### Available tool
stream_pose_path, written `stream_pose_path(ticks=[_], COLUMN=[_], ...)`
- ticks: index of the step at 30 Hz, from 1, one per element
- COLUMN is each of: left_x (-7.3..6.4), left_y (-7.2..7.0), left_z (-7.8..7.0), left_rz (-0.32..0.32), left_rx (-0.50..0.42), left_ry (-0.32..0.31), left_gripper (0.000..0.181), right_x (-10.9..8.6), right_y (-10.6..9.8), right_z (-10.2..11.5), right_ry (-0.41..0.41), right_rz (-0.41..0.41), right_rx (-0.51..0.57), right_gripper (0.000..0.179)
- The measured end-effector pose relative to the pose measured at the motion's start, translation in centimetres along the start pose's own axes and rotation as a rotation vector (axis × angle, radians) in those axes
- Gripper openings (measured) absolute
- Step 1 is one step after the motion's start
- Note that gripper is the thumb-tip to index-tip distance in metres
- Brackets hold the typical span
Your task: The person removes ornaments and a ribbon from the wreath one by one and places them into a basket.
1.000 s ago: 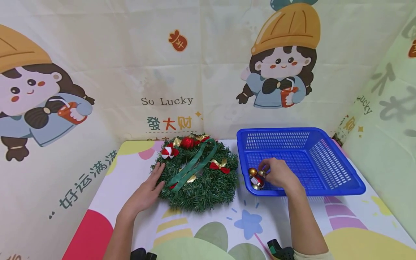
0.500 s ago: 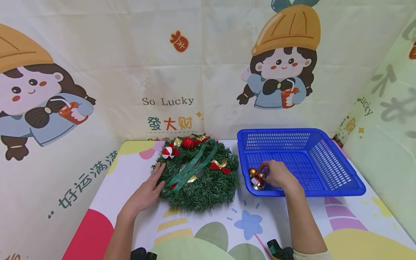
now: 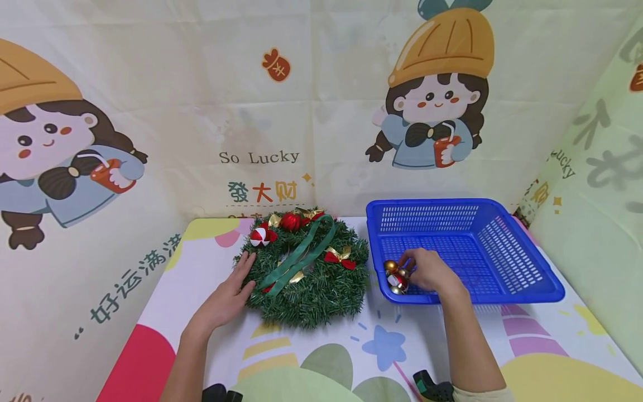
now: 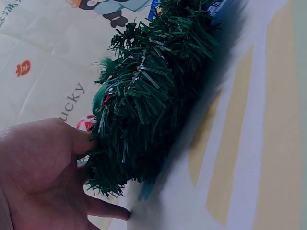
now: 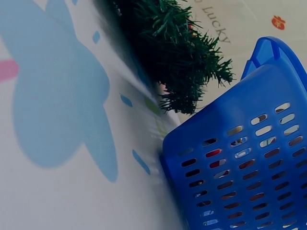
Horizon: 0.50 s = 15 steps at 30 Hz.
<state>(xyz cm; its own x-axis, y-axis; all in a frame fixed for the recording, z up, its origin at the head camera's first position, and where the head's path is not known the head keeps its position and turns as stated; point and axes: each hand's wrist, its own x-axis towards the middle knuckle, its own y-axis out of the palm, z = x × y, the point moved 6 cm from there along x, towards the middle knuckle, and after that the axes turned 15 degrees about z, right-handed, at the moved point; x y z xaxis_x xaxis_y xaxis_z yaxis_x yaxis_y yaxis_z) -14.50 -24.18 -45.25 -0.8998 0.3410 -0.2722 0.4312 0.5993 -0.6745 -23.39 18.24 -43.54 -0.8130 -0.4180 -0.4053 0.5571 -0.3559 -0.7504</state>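
Note:
A green Christmas wreath (image 3: 311,304) lies on the table, dressed with red and gold bows, a red ball, a red-and-white ball and a green ribbon (image 3: 296,259). My left hand (image 3: 228,293) rests against its left edge, fingers spread; the left wrist view shows thumb and fingers touching the needles. To the right, my right hand (image 3: 427,268) reaches into the blue basket (image 3: 464,298), its curled fingers at a small gold Christmas ball (image 3: 403,273); the thumb is mostly hidden. Beside that lie an orange-gold ball (image 3: 390,266), a red-and-silver ball (image 3: 397,281) and another gold ball (image 3: 396,290).
A printed cloth (image 3: 286,357) covers the table. Behind it hangs a cartoon backdrop (image 3: 341,134). In the right wrist view the slotted basket wall (image 5: 240,158) hides the right hand's fingers.
The right hand and the small gold ball at its fingers have shifted slightly toward the front of the basket. The left hand and the wreath have stayed put.

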Motion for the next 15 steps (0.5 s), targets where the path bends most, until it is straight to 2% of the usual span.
stream_pose_path(ticks=[15], left_x=[-0.07], left_y=[-0.05], left_z=[-0.27], left_rz=[-0.002], left_rx=[0.003], left_ry=[0.003], left_gripper=[0.065], right_x=[-0.15], right_y=[-0.08], right_z=[0.25], right_ry=[-0.015], right_rz=[-0.003], right_rx=[-0.011], right_gripper=[0.039])
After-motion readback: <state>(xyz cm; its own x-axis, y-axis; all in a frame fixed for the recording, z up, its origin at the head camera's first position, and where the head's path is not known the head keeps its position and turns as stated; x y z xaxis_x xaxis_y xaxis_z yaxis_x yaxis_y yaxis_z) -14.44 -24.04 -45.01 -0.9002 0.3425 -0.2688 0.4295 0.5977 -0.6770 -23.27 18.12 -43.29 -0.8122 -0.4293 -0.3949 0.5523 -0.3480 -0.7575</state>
